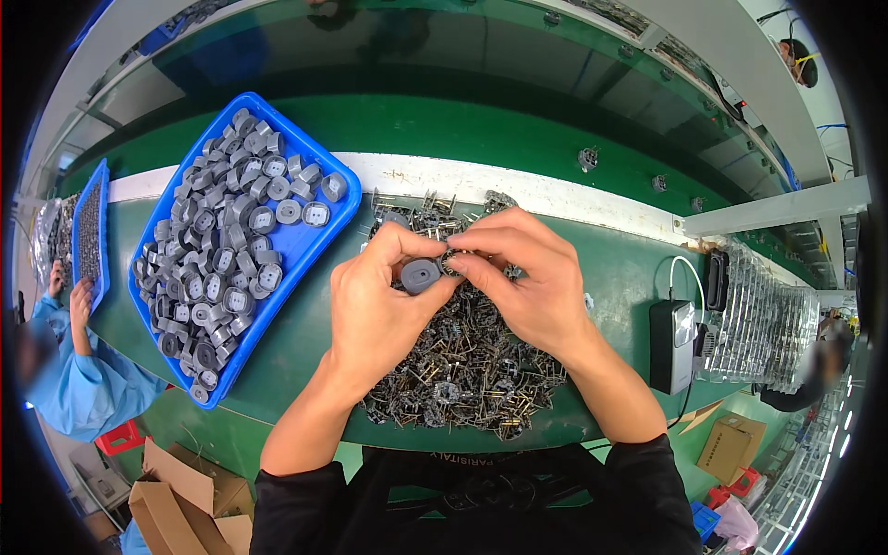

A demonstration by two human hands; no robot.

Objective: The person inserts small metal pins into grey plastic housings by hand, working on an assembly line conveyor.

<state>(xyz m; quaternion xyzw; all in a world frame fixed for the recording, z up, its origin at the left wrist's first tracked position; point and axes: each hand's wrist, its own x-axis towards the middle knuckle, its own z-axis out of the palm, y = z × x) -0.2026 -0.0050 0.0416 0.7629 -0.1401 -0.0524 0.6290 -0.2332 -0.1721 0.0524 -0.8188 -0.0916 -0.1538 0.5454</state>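
In front of me, above the heap, my left hand pinches a grey plastic housing, rounded and cap-like, between thumb and fingers. My right hand meets it there, thumb and forefinger closed on a small dark part with metal bits. The two pieces are touching or nearly so; the fingertips hide the exact contact. Beneath both hands spreads a big heap of dark parts with metal pins. Left of my left hand, a blue tray holds many similar grey housings.
Beyond the white strip runs a green conveyor belt with several small assemblies. A black-and-white power adapter with a cable stands at right, beside stacked clear plastic trays. At far left, a person in blue works at another blue tray.
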